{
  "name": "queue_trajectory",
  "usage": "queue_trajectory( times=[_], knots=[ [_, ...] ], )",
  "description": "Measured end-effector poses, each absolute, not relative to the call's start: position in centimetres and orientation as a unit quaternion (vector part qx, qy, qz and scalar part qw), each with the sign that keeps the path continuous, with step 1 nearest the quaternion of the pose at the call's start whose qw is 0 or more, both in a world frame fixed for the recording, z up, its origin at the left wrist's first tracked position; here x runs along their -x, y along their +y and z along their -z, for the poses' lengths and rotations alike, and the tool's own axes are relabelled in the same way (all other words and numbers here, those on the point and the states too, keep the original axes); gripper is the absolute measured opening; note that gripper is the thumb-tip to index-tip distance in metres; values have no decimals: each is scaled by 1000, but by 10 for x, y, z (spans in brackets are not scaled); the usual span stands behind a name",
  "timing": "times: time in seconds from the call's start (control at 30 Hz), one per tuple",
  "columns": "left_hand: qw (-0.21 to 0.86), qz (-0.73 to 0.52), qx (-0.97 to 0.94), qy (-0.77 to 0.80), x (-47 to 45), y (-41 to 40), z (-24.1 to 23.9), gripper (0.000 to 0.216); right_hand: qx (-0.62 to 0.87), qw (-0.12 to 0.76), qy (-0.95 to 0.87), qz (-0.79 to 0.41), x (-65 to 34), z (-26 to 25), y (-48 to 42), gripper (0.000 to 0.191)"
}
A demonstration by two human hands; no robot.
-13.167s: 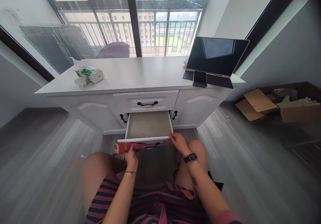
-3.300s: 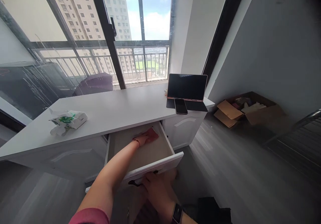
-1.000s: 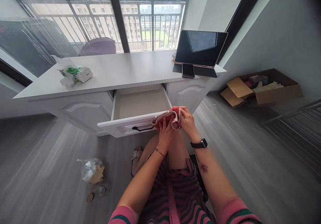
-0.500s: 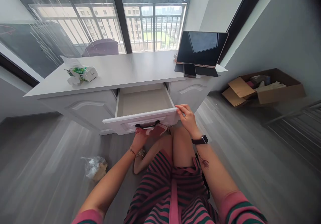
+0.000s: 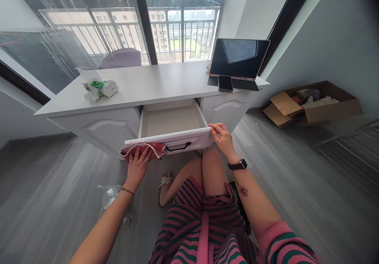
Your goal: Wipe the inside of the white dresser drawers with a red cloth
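The top drawer [image 5: 195,135] of a white desk [image 5: 154,84] is pulled out, and its inside looks bare. My left hand [image 5: 136,167] presses a red cloth [image 5: 139,149] flat against the left part of the drawer's white front, left of the black handle [image 5: 178,147]. My right hand [image 5: 222,139] grips the drawer front's right top corner. I sit low in front of the desk with my knees under the drawer.
On the desk stand a tablet [image 5: 239,58] with a phone [image 5: 225,83] before it at the right, and a tissue pack [image 5: 100,89] at the left. A crumpled bag [image 5: 111,193] lies on the floor left of me. An open cardboard box [image 5: 314,102] sits at the right wall.
My left hand has slid the red cloth leftward along the drawer front, from under the handle to its left end. My right hand stays on the drawer's right corner.
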State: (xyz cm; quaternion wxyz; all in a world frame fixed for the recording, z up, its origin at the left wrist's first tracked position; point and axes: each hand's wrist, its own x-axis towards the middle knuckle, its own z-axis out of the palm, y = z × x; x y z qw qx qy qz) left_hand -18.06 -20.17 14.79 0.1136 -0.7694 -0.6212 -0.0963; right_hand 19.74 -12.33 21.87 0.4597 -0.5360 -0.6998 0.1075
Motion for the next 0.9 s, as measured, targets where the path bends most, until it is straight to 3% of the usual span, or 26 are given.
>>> queue_trajectory(
  times=[0.53,0.9],
  knots=[
    [67,135,866,-477,25,-178,-175,60,539,458,-698,-110,-197,-215,-122,37],
    [85,136,842,-515,82,-186,-175,65,533,463,-699,-115,-197,-216,-123,36]
  ],
)
